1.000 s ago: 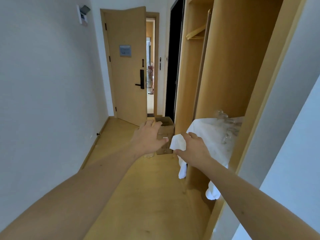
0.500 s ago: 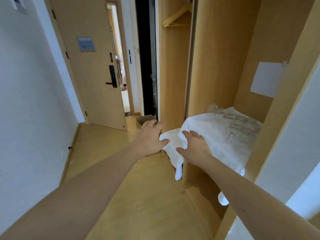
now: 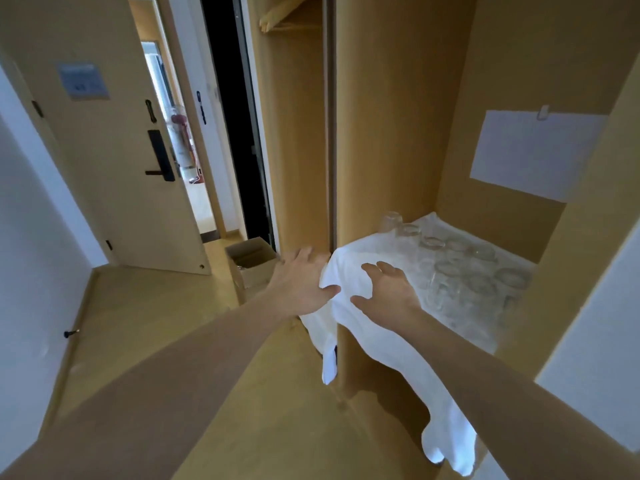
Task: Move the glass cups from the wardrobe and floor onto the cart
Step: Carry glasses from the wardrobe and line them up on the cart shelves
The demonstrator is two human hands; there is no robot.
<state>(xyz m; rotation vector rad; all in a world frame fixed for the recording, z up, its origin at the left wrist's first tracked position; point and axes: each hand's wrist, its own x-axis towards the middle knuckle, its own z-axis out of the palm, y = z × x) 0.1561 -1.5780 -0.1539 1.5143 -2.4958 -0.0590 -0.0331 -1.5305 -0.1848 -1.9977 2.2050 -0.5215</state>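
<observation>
Head view took in a narrow hallway with a pale wooden floor (image 3: 145, 348) and a white wall (image 3: 31, 216) on my left. Ahead stood a light wooden door (image 3: 104, 161), ajar, with a black handle and a small notice on it. To my right the wardrobe (image 3: 388, 116) stood open, its inner panels the same honey-coloured wood, a wooden hanger high up in the next compartment and a white sheet of paper (image 3: 533, 154) clipped to the back wall. The shelf inside served as the surface, covered by a white cloth (image 3: 388, 341) that drooped over the front edge and hung down at two corners. A cardboard box (image 3: 249, 265) sat open on the floor just beside the wardrobe's left side.

The glass cups (image 3: 460, 265) stood on the cloth towards the back and right of the shelf, clear and packed close together in rows, mouths up as far as I could tell; blur hid their exact number.

My left hand (image 3: 301, 282) reached out with fingers straight, thumb touching the cloth's corner. My right hand (image 3: 388, 289) hovered spread over the cloth, fingers loosely bent, holding nothing.
</observation>
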